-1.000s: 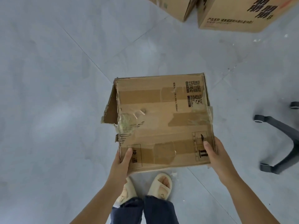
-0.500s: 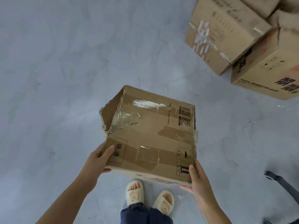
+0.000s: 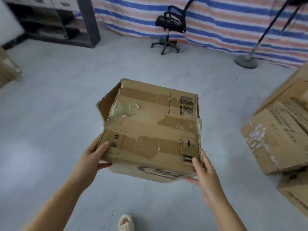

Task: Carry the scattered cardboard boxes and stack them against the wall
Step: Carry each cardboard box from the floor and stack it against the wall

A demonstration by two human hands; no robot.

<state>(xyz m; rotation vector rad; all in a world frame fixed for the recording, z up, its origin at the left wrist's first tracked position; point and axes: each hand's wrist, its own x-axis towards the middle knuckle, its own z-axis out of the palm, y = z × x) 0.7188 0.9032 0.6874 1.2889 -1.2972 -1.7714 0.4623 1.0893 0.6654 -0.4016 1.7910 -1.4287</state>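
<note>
A worn cardboard box (image 3: pixel 153 127) with torn tape, QR codes and a loose left flap is held in the air in front of me. My left hand (image 3: pixel 93 157) grips its near left corner, thumb on top. My right hand (image 3: pixel 202 172) grips its near right corner, thumb on the arrow mark. Other cardboard boxes (image 3: pixel 280 135) lie piled on the floor at the right edge, and one more box (image 3: pixel 7 69) shows at the far left edge.
A black office chair (image 3: pixel 168 29) stands ahead by a striped tarp (image 3: pixel 225 22) along the far wall. A fan stand's round base (image 3: pixel 245 61) is at the right back. Dark shelving (image 3: pixel 55 20) fills the back left. Grey floor (image 3: pixel 58 100) lies between.
My view has risen from the floor to the room ahead. The box stays in both hands, lifted and turned, and the piled boxes have shifted to the right edge.
</note>
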